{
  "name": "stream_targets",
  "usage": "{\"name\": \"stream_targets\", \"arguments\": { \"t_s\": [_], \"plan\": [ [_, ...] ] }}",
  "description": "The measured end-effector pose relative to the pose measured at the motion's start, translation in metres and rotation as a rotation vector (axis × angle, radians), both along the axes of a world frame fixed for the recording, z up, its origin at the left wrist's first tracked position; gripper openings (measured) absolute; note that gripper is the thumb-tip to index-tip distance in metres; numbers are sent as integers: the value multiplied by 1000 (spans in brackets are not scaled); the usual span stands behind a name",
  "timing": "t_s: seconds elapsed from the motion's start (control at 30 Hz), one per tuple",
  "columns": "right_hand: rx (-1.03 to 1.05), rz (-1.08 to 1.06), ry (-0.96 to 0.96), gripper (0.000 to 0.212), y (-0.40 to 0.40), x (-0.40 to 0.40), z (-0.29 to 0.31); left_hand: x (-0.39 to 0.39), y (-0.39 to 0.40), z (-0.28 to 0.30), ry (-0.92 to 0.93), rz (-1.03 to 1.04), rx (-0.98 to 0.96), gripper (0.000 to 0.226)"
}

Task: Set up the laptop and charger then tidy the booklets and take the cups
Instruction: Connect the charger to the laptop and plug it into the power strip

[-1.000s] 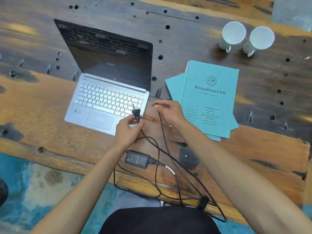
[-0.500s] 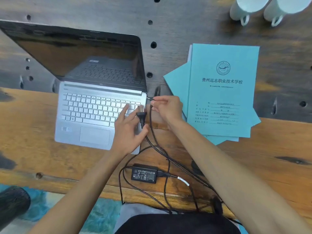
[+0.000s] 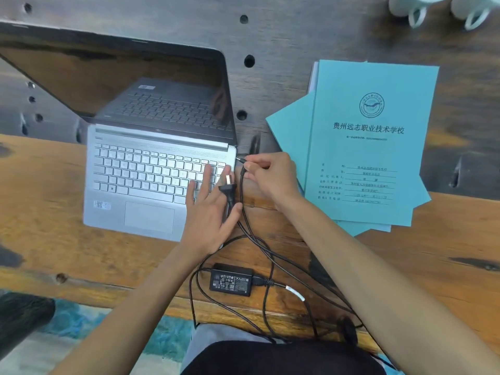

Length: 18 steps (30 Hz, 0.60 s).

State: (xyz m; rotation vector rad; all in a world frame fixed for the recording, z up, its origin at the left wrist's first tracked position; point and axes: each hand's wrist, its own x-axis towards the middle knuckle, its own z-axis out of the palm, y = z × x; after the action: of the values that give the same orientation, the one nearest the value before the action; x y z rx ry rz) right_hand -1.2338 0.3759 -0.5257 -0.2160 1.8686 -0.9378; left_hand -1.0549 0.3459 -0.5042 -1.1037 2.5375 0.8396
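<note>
An open silver laptop (image 3: 130, 190) with a dark screen sits on the wooden table. My left hand (image 3: 208, 212) rests flat on its right front corner, with the black wall plug (image 3: 227, 189) pinched between thumb and forefinger. My right hand (image 3: 270, 177) pinches the charger's small barrel connector (image 3: 241, 160), whose tip is right at the laptop's right edge. The black power brick (image 3: 231, 280) lies near the table's front edge, its cables looping around it. Teal booklets (image 3: 365, 147) lie fanned to the right. Two white cups (image 3: 438, 6) stand at the top right, mostly cut off.
The wooden table (image 3: 48, 239) has a dark back part with several round holes (image 3: 249, 61). Cables (image 3: 270, 315) hang over the front edge toward my lap. A dark object (image 3: 21, 315) sits on the teal floor at the lower left.
My view has moved closer and lower. My right hand has carried the connector up to the laptop's right edge. My left hand, still with the wall plug, has settled flat on the laptop's corner.
</note>
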Motion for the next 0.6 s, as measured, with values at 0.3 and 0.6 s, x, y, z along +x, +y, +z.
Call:
{"name": "stream_targets", "arguments": {
  "t_s": [0.3, 0.6],
  "plan": [
    [33, -56, 175, 24, 0, 13, 9, -1, -1, 0, 25, 7, -23, 48],
    [-79, -180, -102, 41, 13, 25, 23, 0, -5, -1, 78, 0, -40, 45]
  ]
}}
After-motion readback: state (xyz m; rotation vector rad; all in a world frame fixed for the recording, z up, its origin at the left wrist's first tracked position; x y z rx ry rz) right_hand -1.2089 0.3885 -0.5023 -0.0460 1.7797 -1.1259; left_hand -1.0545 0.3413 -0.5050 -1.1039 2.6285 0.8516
